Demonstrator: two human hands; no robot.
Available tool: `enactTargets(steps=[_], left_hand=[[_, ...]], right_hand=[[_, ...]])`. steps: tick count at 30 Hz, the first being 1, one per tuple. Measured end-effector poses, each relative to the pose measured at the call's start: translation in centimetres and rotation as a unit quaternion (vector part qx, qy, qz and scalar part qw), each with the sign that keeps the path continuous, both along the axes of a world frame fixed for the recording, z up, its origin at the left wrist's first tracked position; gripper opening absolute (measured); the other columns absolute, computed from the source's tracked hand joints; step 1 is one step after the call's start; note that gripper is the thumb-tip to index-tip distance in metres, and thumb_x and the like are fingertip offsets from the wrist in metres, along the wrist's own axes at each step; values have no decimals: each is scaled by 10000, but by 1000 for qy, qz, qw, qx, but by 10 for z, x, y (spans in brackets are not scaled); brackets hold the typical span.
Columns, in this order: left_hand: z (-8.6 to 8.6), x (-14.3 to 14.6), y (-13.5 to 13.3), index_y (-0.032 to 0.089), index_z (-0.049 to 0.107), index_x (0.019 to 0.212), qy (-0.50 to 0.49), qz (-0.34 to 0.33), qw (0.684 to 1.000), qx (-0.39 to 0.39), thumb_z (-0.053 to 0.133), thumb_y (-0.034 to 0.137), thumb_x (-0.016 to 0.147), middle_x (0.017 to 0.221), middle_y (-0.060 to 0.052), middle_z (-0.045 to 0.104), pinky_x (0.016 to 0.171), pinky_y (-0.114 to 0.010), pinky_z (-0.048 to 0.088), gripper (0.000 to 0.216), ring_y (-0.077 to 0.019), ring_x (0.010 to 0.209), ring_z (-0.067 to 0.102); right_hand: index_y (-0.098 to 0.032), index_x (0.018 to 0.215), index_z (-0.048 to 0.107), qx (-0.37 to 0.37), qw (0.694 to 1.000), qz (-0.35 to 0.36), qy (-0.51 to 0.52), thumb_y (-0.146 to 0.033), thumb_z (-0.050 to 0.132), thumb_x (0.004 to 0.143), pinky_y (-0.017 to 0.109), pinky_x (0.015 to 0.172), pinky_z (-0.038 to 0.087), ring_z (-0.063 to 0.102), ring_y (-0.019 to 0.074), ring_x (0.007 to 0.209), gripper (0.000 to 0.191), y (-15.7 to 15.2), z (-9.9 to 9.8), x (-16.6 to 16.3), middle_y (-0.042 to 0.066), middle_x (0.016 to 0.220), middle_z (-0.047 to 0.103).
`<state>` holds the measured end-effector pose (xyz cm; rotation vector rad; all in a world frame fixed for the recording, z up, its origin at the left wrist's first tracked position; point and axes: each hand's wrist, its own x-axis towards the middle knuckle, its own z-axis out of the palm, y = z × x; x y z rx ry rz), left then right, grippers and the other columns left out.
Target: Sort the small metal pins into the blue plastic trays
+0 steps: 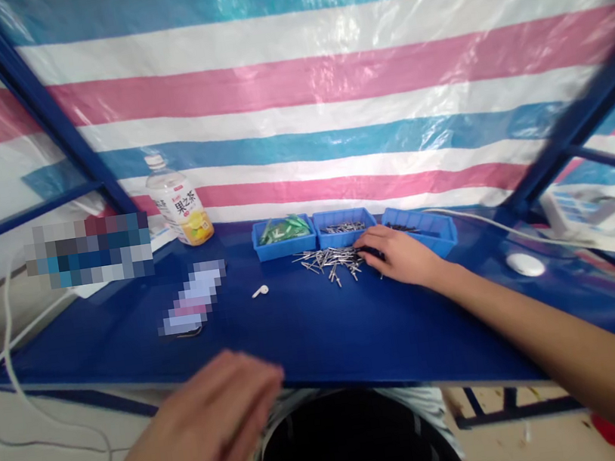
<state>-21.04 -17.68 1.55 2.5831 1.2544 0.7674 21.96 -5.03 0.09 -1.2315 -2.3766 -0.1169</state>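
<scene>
Over the right edge of a loose pile of metal pop rivets (330, 259), my right hand (396, 254) is bent with its fingers and thumb closed together. Dark pieces show under the fingers, but what they pinch is hidden. Behind the pile stands a blue bin (346, 239) of silver rivets. The left blue bin (286, 249) holds green pieces. A third blue bin (439, 236), partly behind my right hand, has dark pieces in it. My left hand (217, 403), blurred, hovers at the table's front edge with fingers stretched out and nothing seen in them.
On the blue table (322, 335) lie a white earbud (260, 291) and a pixelated phone (194, 300). A drink bottle (181, 202) stands at the back left. To the right are a white round object (526, 264) and a cable (483, 217). Blue metal posts (47, 107) flank a striped sheet (286, 81).
</scene>
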Motion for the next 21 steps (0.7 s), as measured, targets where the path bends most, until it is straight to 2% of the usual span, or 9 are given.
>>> enactTargets(steps=[2, 4, 8, 11, 14, 16, 21], left_hand=[[-3, 13, 40, 301, 716, 1322, 14, 35, 999, 0, 537, 436, 1083, 1303, -59, 747, 1075, -396, 575, 327, -246, 1168, 714], [-9, 23, 78, 247, 690, 1394, 12, 74, 997, 13, 468, 411, 1098, 1356, -91, 738, 1133, -449, 541, 404, -278, 1231, 701], [-16, 33, 123, 210, 680, 1450, 49, 78, 996, -18, 440, 373, 1077, 1368, -112, 743, 1138, -488, 527, 472, -309, 1248, 697], [-9, 36, 136, 236, 713, 1425, 91, 77, 992, -40, 447, 342, 1048, 1244, -107, 793, 1013, -471, 578, 473, -307, 1076, 748], [4, 41, 140, 211, 770, 1323, 119, 33, 991, -52, 465, 286, 1015, 1276, -98, 789, 1054, -440, 551, 439, -297, 1134, 738], [12, 45, 140, 197, 788, 1267, 130, 17, 989, -62, 503, 242, 962, 1248, -100, 793, 1023, -414, 556, 420, -280, 1077, 747], [21, 51, 129, 208, 818, 1037, 150, 4, 984, -93, 572, 181, 845, 1028, -84, 769, 838, -347, 555, 313, -231, 869, 729]], right_hand=[[-225, 1205, 713, 3, 1000, -1, 2, -256, 534, 1069, 491, 1021, 567, 696, 297, 1097, 227, 0, 1, 0, 113, 1168, 741], [-224, 1197, 714, 3, 1000, -3, 6, -257, 537, 1067, 497, 1019, 569, 699, 298, 1088, 222, -1, 2, 0, 113, 1158, 744], [-218, 1195, 712, -5, 1000, -6, 12, -257, 530, 1069, 501, 998, 579, 698, 296, 1070, 225, -3, 3, 0, 112, 1147, 744], [-217, 1194, 714, -9, 1000, -8, 14, -260, 531, 1068, 501, 995, 582, 698, 295, 1070, 226, -4, 3, 1, 109, 1142, 744], [-222, 1198, 721, -11, 1000, -9, 18, -262, 535, 1065, 507, 996, 582, 697, 297, 1079, 232, -4, 3, 1, 112, 1139, 746], [-226, 1200, 729, -14, 1000, -7, 23, -256, 539, 1059, 505, 989, 585, 699, 296, 1075, 238, -3, 3, 2, 114, 1135, 747], [-233, 1201, 736, -21, 999, -3, 28, -243, 557, 1043, 494, 982, 588, 701, 292, 1066, 239, -3, 2, 3, 110, 1128, 746]])
